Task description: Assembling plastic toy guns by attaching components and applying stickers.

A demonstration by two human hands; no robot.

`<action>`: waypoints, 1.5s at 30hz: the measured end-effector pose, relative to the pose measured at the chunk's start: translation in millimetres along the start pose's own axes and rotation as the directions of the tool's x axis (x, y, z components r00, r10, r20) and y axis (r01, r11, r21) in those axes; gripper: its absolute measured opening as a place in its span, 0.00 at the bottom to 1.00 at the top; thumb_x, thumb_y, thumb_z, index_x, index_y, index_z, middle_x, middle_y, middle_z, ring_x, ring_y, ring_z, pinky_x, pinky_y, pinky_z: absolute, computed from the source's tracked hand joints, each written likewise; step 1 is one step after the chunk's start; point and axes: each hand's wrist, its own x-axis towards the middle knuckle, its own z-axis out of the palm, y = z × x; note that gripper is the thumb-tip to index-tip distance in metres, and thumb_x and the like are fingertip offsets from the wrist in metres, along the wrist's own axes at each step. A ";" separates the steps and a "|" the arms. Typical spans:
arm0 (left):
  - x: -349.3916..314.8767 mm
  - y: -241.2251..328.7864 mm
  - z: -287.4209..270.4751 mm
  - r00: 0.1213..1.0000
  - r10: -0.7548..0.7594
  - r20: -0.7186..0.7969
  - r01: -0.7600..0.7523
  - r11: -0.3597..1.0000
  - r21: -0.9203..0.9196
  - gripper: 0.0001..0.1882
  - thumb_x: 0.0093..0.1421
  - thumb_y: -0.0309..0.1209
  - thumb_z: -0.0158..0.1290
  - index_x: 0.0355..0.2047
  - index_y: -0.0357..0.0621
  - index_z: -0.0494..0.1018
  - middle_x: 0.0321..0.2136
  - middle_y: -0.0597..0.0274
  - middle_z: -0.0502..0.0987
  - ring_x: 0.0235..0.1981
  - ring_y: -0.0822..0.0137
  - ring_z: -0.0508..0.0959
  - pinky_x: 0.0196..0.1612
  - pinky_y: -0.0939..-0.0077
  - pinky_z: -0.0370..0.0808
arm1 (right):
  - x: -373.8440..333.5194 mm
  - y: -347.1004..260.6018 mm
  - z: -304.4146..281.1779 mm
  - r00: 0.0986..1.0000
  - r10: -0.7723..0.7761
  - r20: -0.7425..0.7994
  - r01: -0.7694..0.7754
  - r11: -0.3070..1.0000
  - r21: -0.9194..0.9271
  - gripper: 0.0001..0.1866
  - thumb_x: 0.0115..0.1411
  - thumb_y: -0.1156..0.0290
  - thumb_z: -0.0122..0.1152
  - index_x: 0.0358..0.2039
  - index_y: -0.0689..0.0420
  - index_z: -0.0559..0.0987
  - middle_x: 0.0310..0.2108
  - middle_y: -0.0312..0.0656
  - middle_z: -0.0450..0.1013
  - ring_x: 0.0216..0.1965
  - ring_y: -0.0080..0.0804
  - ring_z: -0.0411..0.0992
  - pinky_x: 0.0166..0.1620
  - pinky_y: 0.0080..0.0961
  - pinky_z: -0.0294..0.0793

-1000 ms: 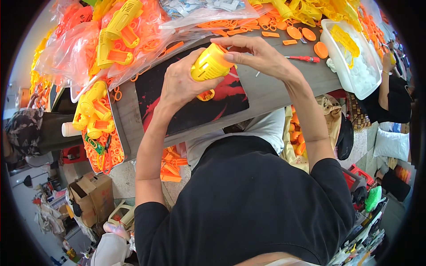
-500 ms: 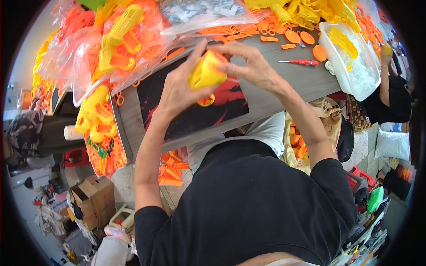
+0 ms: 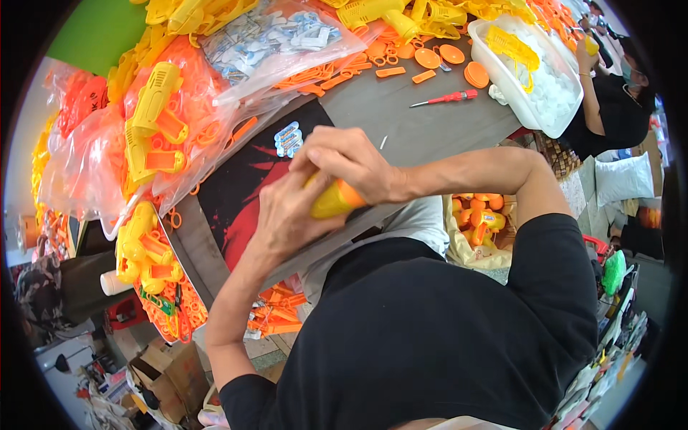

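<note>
My left hand (image 3: 276, 211) is wrapped round a yellow plastic toy body (image 3: 328, 203) with an orange end, just above the front edge of the table. My right hand (image 3: 355, 163) is closed over the top of the same toy, its fingers overlapping the left ones. Much of the toy is hidden by both hands. Beneath them lies a black mat (image 3: 222, 193) with a red pattern. A small sheet of blue and white stickers (image 3: 288, 139) rests on the mat, beyond my hands.
A red-handled screwdriver (image 3: 453, 97) lies near a white tub (image 3: 566, 115) of clear pieces. Orange discs (image 3: 475, 74) and other orange parts line the far side. Yellow shells (image 3: 149, 107) lie on plastic bags at left. A bag of orange parts (image 3: 479, 218) stands below the table; a co-worker (image 3: 609, 107) is at right.
Both hands have come down nearer to my body with the toy. My right hand has swung from its side to over its top. The sticker sheet now shows; the whole view has shifted.
</note>
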 end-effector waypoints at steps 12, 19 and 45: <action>-73.0 -14.3 -18.4 0.867 -0.496 0.054 0.046 -0.029 -0.999 0.44 0.56 0.46 0.58 0.67 0.39 0.52 0.56 0.47 0.67 0.53 0.56 0.73 0.58 0.59 0.71 | -5.2 120.0 -165.6 0.962 -0.063 -0.267 -0.255 0.153 -0.955 0.14 0.56 0.73 0.57 0.44 0.52 0.79 0.44 0.38 0.77 0.51 0.37 0.69 0.52 0.42 0.65; -45.8 0.7 25.1 0.845 -0.533 -0.052 -0.294 -0.380 -0.877 0.38 0.58 0.52 0.55 0.63 0.46 0.58 0.46 0.57 0.70 0.47 0.58 0.72 0.56 0.54 0.70 | -2.4 99.6 -133.9 0.934 -0.007 -0.358 -0.253 0.694 -0.674 0.10 0.64 0.70 0.58 0.44 0.57 0.79 0.35 0.36 0.76 0.40 0.23 0.71 0.44 0.23 0.67; 21.4 -4.2 39.0 0.624 -0.695 -0.356 -0.142 0.347 -0.927 0.37 0.58 0.17 0.56 0.64 0.47 0.51 0.51 0.59 0.68 0.50 0.65 0.73 0.53 0.67 0.74 | -8.1 29.1 30.8 0.966 0.196 -0.170 -0.158 0.964 0.215 0.34 0.57 0.64 0.68 0.62 0.59 0.67 0.52 0.50 0.70 0.59 0.42 0.66 0.61 0.32 0.64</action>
